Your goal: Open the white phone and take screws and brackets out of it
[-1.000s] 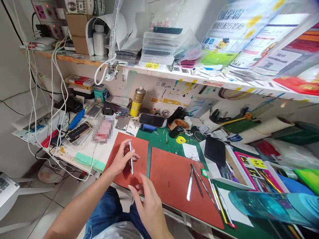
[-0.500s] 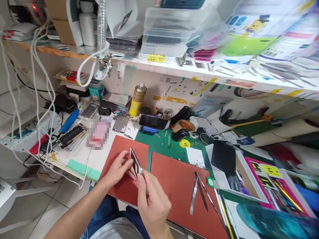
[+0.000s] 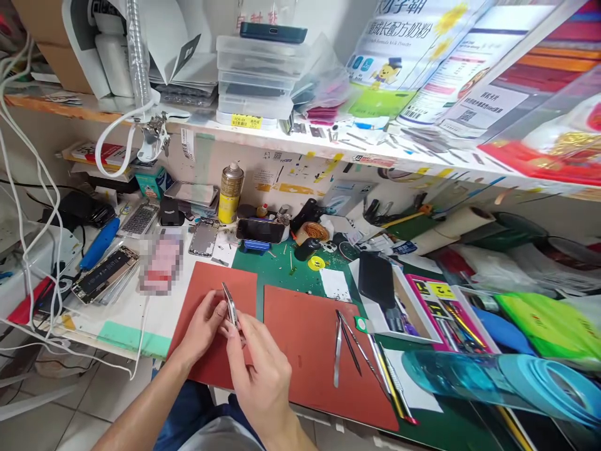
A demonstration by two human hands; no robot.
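Matt reddish-brown mats (image 3: pixel 328 357); glossy translucent blue plastic bottle (image 3: pixel 451 374).

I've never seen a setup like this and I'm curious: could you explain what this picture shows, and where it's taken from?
There's no machine here, just a person's own two bare hands. A camera worn on the head looks forward and down at them.

The left hand and right hand together hold a slim phone, seen nearly edge-on, above the left red-brown mat. On the right red-brown mat lie thin, pointed tools.

Further back, another phone leans on a blue stand, near a yellow-labelled spray can. At the left lies an opened phone with its insides showing; a pink item beside it is pixelated, so I can't say what it is. A shelf above carries clear plastic boxes.
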